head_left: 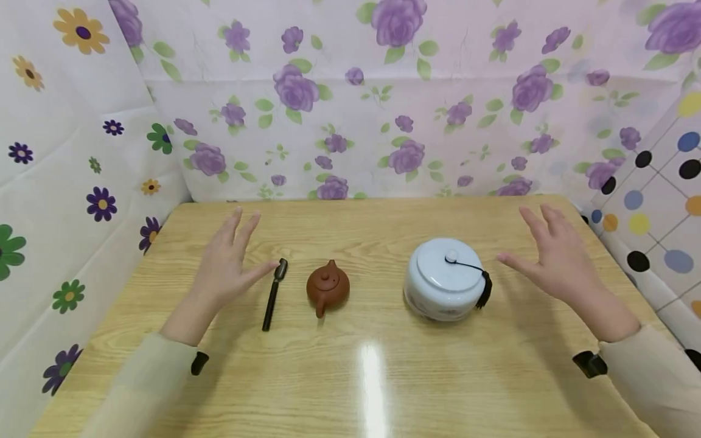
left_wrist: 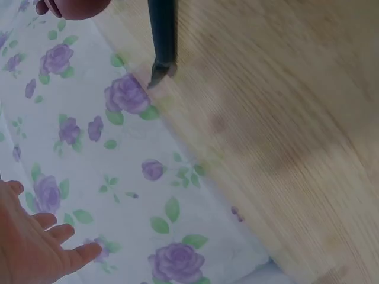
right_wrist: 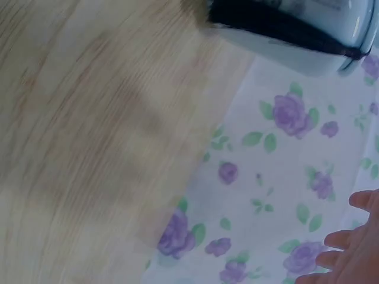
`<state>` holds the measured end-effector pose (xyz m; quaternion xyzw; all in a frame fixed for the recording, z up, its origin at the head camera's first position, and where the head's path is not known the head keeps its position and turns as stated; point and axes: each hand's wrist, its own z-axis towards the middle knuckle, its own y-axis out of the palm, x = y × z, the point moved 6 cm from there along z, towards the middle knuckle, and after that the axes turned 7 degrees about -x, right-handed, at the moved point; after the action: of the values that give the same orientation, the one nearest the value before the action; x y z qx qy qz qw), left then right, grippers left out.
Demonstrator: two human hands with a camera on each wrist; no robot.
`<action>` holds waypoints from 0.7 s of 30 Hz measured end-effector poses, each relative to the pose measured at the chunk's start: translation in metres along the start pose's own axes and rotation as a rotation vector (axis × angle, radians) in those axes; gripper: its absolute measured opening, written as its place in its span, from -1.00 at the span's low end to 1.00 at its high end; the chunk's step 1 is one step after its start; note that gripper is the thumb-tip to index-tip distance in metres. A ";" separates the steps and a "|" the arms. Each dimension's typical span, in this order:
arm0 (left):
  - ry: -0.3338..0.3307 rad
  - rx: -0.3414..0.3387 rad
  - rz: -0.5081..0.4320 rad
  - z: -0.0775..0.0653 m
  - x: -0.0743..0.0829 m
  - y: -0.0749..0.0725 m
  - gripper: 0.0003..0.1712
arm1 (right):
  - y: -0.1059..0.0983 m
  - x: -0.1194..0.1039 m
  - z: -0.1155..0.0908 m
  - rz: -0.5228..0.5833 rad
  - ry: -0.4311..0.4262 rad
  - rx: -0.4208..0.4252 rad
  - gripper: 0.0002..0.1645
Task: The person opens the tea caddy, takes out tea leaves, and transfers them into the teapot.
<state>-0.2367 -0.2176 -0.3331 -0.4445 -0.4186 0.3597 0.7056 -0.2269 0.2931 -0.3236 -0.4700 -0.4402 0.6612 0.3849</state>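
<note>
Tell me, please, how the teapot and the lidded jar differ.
The teapot is brown; the jar is bluish white. The teapot is smaller than the jar. A black tassel hangs from the jar; none shows on the teapot. Both stand lidded on the table.

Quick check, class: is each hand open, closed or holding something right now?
Left hand: open, holding nothing, nearest the slim black tool.
Right hand: open, holding nothing, nearest the pale lidded jar.
</note>
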 end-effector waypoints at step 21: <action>0.124 0.120 -0.318 0.009 0.040 0.010 -0.19 | -0.016 -0.096 0.000 0.086 -0.270 0.253 0.05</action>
<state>-0.2310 -0.1757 -0.3290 -0.3512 -0.4172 0.2397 0.8032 -0.2004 0.2095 -0.2811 -0.3434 -0.3809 0.7839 0.3499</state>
